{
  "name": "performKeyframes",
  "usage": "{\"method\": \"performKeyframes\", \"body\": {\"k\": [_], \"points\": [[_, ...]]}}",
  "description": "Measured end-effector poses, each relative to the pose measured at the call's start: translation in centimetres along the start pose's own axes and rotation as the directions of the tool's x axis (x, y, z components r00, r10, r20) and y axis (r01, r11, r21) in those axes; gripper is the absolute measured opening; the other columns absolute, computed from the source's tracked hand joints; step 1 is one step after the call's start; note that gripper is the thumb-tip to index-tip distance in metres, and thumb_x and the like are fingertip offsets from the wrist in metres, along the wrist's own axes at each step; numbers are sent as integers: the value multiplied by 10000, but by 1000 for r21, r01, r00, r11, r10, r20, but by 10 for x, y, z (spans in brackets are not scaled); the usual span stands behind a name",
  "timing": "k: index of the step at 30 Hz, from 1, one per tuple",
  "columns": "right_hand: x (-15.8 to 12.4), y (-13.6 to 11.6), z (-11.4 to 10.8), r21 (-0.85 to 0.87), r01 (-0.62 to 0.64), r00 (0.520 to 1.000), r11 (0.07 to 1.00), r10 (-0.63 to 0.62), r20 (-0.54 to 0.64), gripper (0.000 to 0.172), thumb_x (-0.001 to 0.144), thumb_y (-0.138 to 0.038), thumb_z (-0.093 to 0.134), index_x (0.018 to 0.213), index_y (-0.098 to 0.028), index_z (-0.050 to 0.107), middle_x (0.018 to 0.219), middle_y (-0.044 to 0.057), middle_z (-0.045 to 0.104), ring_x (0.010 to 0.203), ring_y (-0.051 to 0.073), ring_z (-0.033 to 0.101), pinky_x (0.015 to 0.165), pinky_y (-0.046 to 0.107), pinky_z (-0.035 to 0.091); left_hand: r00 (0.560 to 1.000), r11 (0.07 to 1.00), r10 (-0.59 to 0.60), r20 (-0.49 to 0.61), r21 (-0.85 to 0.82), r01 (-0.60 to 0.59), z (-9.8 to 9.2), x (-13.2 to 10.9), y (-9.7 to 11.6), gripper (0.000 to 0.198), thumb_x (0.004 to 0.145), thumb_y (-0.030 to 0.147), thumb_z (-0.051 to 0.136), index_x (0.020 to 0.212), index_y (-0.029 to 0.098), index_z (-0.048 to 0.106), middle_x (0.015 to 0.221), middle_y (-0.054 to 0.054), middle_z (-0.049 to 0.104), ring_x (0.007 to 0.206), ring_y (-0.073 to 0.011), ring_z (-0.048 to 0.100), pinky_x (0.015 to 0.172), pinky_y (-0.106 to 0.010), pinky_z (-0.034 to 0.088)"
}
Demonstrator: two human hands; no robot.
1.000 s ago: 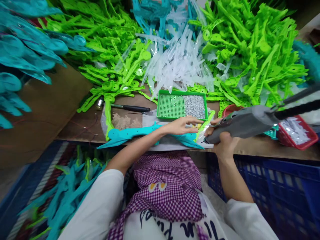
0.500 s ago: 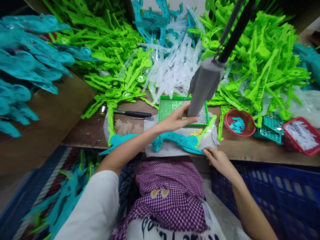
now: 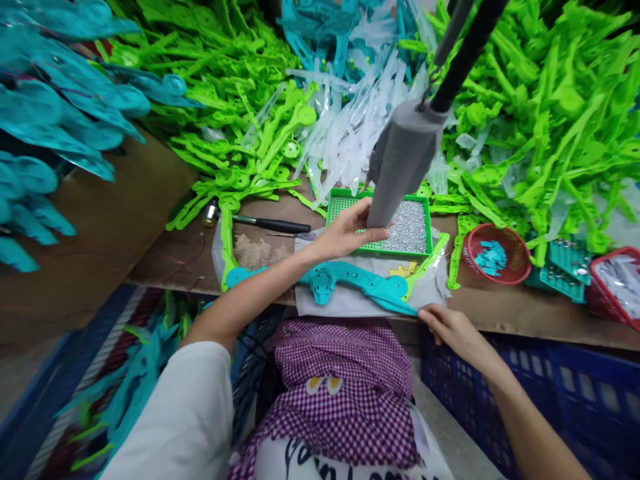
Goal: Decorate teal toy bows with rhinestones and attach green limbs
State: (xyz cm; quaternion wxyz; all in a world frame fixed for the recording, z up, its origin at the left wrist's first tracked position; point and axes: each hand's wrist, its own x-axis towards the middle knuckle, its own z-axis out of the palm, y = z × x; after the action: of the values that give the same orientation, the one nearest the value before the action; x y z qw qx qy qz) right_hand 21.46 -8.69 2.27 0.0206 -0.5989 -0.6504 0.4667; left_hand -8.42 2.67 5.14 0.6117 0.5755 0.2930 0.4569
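Note:
My left hand [image 3: 350, 230] is wrapped round the lower end of a grey cylindrical tool [image 3: 405, 160], which hangs from above over the green tray [image 3: 429, 227] of small silvery pieces. At the table's front edge lies a long teal plastic part [image 3: 345, 277], with bright green pieces at both its ends. My left forearm crosses over the left portion of this part and hides some of it. With its fingers closed, my right hand [image 3: 450, 327] grips the pointed right tip of the teal part. A grey cloth [image 3: 310, 299] lies under the part.
Piles of green parts [image 3: 545, 120] and clear strips [image 3: 350, 127] stand behind. A screwdriver [image 3: 280, 225] lies left of the tray. To the right are a red basket [image 3: 523, 267] of teal pieces, teal trays [image 3: 560, 287] and another red basket [image 3: 615, 283]. Teal parts [image 3: 65, 100] rise at left.
The view has shifted slightly. My left hand and the grey tool have moved a little left relative to the tray, uncovering more silvery pieces. My right hand still holds the teal tip.

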Motion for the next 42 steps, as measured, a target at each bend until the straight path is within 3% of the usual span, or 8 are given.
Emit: {"method": "performKeyframes", "body": {"k": [2, 5, 7, 12, 19, 24, 31, 42], "points": [[1, -24, -18, 2, 65, 958, 998, -62, -279, 360, 855, -533, 535, 993, -222, 653, 741, 34, 665, 659, 183, 623, 657, 320, 473, 1000, 1000, -8, 24, 8, 8, 2, 1, 2, 466, 756, 391, 751, 1100, 131, 578, 1016, -81, 657, 960, -184, 615, 841, -320, 490], [21, -87, -44, 102, 444, 665, 890, -251, -704, 513, 810, -479, 632, 1278, -298, 526, 1211, 73, 622, 1050, 221, 618, 860, 372, 511, 993, 999, -28, 115, 30, 25, 11, 4, 5, 468, 767, 382, 733, 1121, 118, 577, 1038, -93, 660, 987, -203, 616, 851, -338, 495], [42, -132, -52, 143, 699, 582, 701, -441, -683, 631, 770, -481, 676, 1347, -355, 453, 1357, 45, 545, 1173, 224, 570, 921, 385, 514, 983, 997, -38, 181, 76, 24, 20, 8, 6, 472, 793, 394, 700, 1148, 112, 570, 1047, -101, 664, 1000, -220, 618, 855, -354, 501], [82, -179, -41, 338, 691, 711, 640, -516, -477, 381, 740, -436, 715, 1053, -232, 643, 976, 35, 700, 878, 193, 680, 798, 372, 569, 967, 942, -69, 243, 336, -17, 15, -5, 3, 495, 870, 413, 611, 1270, 132, 535, 1198, -128, 637, 1114, -257, 589, 932, -399, 484], [125, -167, -41, 439, 708, 667, 554, -317, -675, 439, 767, -624, 590, 890, -202, 611, 672, -7, 617, 562, 124, 617, 510, 271, 518, 970, 660, -216, 113, 749, 59, -56, -104, 11, 497, 880, 412, 616, 1326, 210, 526, 1266, -129, 583, 1175, -251, 551, 1004, -440, 447], [177, -192, -33, 419, 717, 617, 558, -228, -753, 480, 752, -677, 539, 783, -199, 571, 500, -57, 494, 404, 87, 492, 412, 245, 424, 972, 399, -233, 39, 915, 59, -77, -154, 20, 518, 868, 453, 616, 1332, 238, 534, 1328, -133, 531, 1226, -291, 503, 1023, -469, 426], [214, -197, -19, 409, 765, 576, 497, -243, -781, 481, 746, -691, 510, 731, -211, 538, 497, -69, 466, 394, 79, 491, 410, 239, 406, 972, 237, -219, -80, 962, 132, -80, -170, 1, 452, 911, 432, 552, 1301, 204, 570, 1147, -107, 646, 1049, -263, 599, 914, -413, 479], [218, -191, -14, 378, 762, 571, 526, -272, -774, 500, 755, -721, 443, 748, -226, 511, 512, -60, 447, 418, 94, 487, 427, 253, 380, 974, 267, -201, -102, 951, 155, -81, -171, -3, 455, 887, 436, 588, 1291, 227, 595, 1144, -99, 652, 1053, -266, 604, 906, -417, 484]]}}
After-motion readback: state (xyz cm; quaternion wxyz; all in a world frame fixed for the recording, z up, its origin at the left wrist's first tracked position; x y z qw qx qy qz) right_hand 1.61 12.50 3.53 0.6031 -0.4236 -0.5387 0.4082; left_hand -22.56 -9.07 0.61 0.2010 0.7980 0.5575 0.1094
